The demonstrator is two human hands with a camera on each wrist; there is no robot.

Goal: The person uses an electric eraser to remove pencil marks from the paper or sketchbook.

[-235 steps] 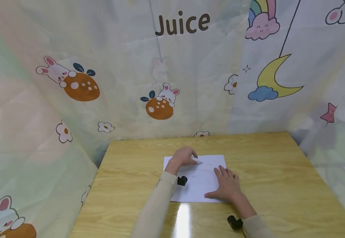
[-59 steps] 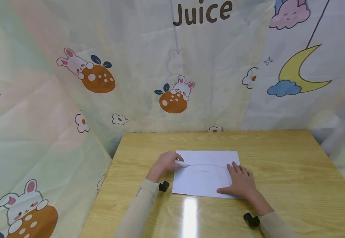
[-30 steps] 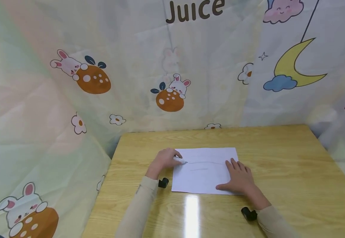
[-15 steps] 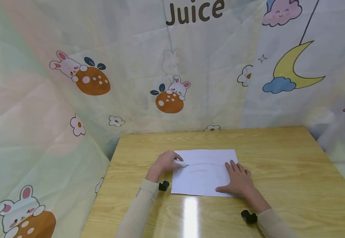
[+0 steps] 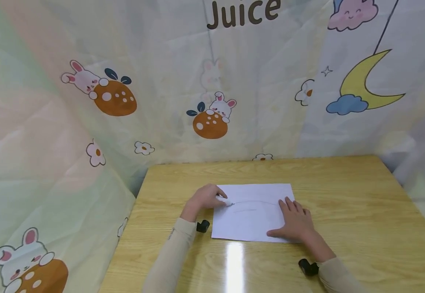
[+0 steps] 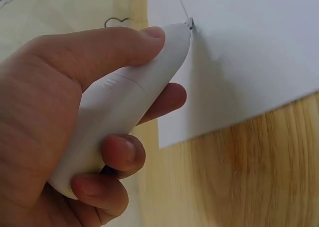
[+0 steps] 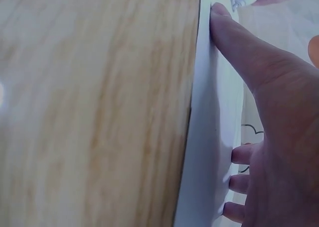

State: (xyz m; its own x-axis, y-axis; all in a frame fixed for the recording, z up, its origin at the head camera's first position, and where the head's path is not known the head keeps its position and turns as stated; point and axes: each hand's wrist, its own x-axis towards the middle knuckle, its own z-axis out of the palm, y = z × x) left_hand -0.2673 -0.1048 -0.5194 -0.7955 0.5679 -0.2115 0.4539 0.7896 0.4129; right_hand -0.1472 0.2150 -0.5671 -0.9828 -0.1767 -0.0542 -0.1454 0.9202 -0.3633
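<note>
A white sheet of paper (image 5: 249, 226) lies on the wooden table. My left hand (image 5: 205, 197) grips a plump white pen-shaped tool (image 6: 124, 92), thumb along its top and the other fingers curled beneath. Its small grey metal tip (image 6: 190, 24) is at the paper, near the sheet's left edge. From the tip a thin, slightly curved line (image 5: 254, 201) runs right across the sheet, with a shorter line (image 5: 244, 211) below it. My right hand (image 5: 294, 221) rests spread on the paper's right side, thumb near the front edge. Its palm is hidden in the head view.
Around the sheet is the bare wooden tabletop (image 5: 344, 219), with a bright light reflection in front. A cloth backdrop (image 5: 154, 81) printed with rabbits and a moon rises behind and at both sides. Black wrist-camera mounts (image 5: 203, 226) (image 5: 308, 267) sit by both wrists.
Since the oldest frame my left hand has moved from the sheet's upper middle to its left edge, still gripping the tool. Lately the tip has edged slightly right. My right hand stays in place.
</note>
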